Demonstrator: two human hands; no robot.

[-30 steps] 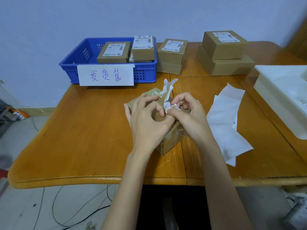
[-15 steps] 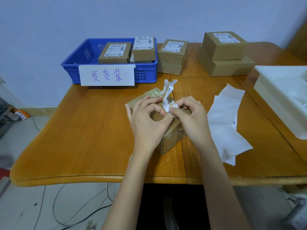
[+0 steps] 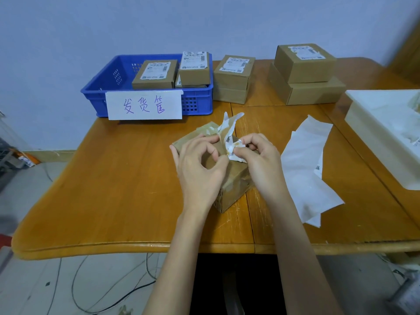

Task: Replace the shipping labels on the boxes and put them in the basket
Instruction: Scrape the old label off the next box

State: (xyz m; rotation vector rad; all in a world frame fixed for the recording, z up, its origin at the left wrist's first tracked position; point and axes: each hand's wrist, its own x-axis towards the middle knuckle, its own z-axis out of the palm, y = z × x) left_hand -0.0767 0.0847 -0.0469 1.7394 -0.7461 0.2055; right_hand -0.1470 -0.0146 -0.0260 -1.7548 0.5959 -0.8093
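Two bare hands peel an old shipping label off a cardboard box at the middle of a wooden table.

At the far left of the table (image 3: 91, 201), a blue basket (image 3: 102, 96) with a handwritten paper sign (image 3: 144, 105) holds at least two labelled boxes (image 3: 155, 73). At centre, the left hand (image 3: 200, 169) rests on the box (image 3: 234, 180), thumb and forefinger curled toward the torn label edge; whether they pinch it is unclear. The right hand (image 3: 261, 155) pinches the crumpled old label (image 3: 229, 133), partly lifted. Peeling low and slowly, with the box held down, would probably spare the cardboard. Behind stand two stacks of boxes (image 3: 304, 64), well apart from the hands. Right lie white backing sheets (image 3: 304, 169) and a white tray (image 3: 363, 123) holding what look like paper scraps.
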